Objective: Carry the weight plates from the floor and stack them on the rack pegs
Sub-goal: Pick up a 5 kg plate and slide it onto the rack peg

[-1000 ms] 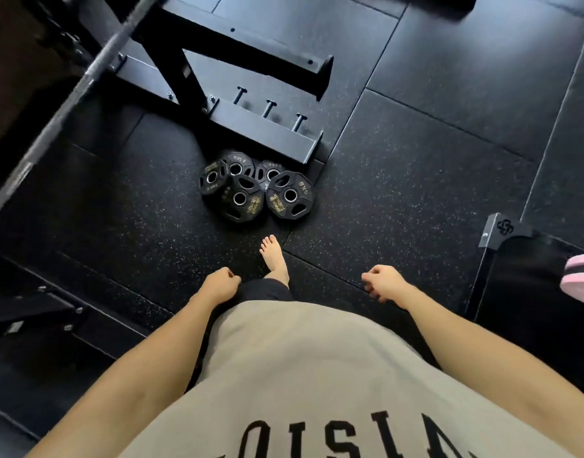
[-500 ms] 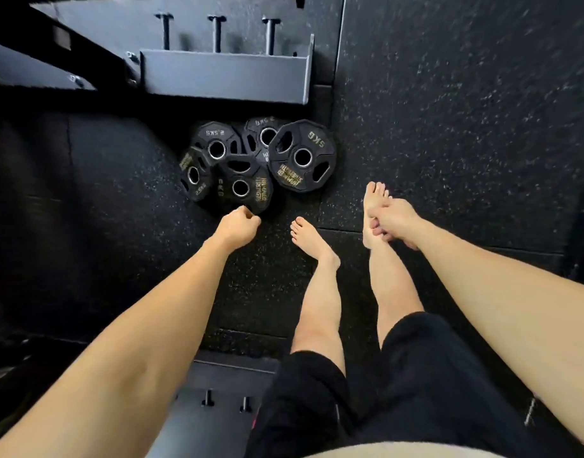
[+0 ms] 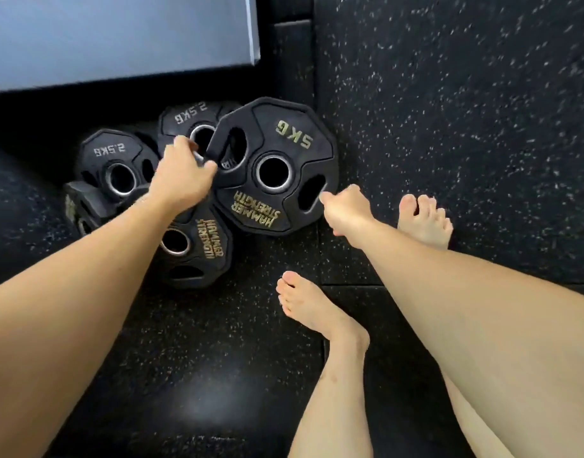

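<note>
Near the upper middle of the frame the 5 kg plate [image 3: 273, 166] lies flat on top of the pile of smaller plates [image 3: 118, 166], just below the grey rack base [image 3: 118, 38] at upper left. The left hand [image 3: 181, 178] curls its fingers round the plate's left edge by the grip slot; the right hand [image 3: 345, 209] hooks curled fingers at the lower right slot, though how deep they sit cannot be told. Both hands hold the same plate, on opposite sides. To lift well, I judge the fingers should go fully through both slots before any pull, and the plate should rise level so it does not drag the 2.5 kg plates beneath. The bare feet [image 3: 424, 219] stand near, so a slip would be costly
</note>
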Motion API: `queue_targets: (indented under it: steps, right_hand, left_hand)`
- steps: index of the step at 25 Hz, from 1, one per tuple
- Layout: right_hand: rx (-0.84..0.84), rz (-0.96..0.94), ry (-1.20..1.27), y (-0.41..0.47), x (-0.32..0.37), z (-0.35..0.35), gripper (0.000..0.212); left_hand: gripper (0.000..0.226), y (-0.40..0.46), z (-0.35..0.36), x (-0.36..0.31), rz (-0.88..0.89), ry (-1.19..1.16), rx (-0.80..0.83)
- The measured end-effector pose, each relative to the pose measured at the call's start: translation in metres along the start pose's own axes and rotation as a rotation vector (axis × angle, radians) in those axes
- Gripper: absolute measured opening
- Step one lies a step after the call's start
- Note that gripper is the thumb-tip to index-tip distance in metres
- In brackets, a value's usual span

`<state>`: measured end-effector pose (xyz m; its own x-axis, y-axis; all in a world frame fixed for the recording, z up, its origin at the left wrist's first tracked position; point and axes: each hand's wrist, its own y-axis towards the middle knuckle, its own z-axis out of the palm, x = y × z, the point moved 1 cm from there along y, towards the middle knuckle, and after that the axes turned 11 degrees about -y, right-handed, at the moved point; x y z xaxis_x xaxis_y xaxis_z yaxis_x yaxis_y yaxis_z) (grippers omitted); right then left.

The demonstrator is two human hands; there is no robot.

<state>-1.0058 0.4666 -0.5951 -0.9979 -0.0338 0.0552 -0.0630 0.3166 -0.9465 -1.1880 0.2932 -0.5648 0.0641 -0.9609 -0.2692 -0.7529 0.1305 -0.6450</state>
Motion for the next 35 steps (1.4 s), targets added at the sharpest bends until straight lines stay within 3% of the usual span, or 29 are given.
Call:
queue_targets:
  steps: [3,5,8,10,14,21,24,27,29,32,35]
  right_hand:
    - [-0.058,0.058,0.028,0.036,0.006,0.018,0.054]
    - [-0.085,0.028,-0.081,0.045,0.005,0.026,0.058]
    - [-0.135,-0.02,-0.183,0.053,0.005,0.031,0.053]
    - [-0.154,-0.012,-0.138,0.05,0.011,0.03,0.048]
    - [-0.146,-0.051,-0.133,0.041,0.007,0.01,0.05]
    - [-0.107,-0.118,-0.243,-0.048,-0.016,-0.069,0.061]
    - [-0.116,-0.069,-0.261,-0.094,-0.033,-0.092,0.072]
    - [-0.122,-0.115,-0.086,-0.131,-0.052,-0.113,0.087]
    - [-0.093,-0.146,0.046,-0.181,-0.052,-0.134,0.08]
    - [-0.035,-0.196,0.215,-0.281,-0.041,-0.17,0.053]
    - [0.009,-0.289,0.266,-0.37,-0.038,-0.205,0.061]
  left_hand:
    - [0.05,0.038,0.025,-0.004,0.096,0.015,0.067]
    - [0.047,0.048,0.033,-0.006,0.091,0.063,0.061]
    - [0.043,0.057,0.038,-0.005,0.125,0.098,0.013]
    - [0.035,0.06,0.033,-0.004,0.162,0.153,0.063]
    - [0.033,0.031,0.028,-0.003,0.043,0.101,0.123]
    - [0.027,-0.093,0.015,-0.022,-0.193,-0.576,0.028]
    - [0.022,-0.151,-0.011,-0.045,-0.23,-0.722,-0.04]
    - [0.023,-0.212,-0.049,-0.072,-0.227,-0.861,-0.043]
    - [0.025,-0.25,-0.073,-0.087,-0.219,-0.941,-0.044]
    - [0.029,-0.314,-0.124,-0.104,-0.235,-1.108,-0.052]
    - [0.031,-0.38,-0.176,-0.117,-0.239,-1.252,-0.083]
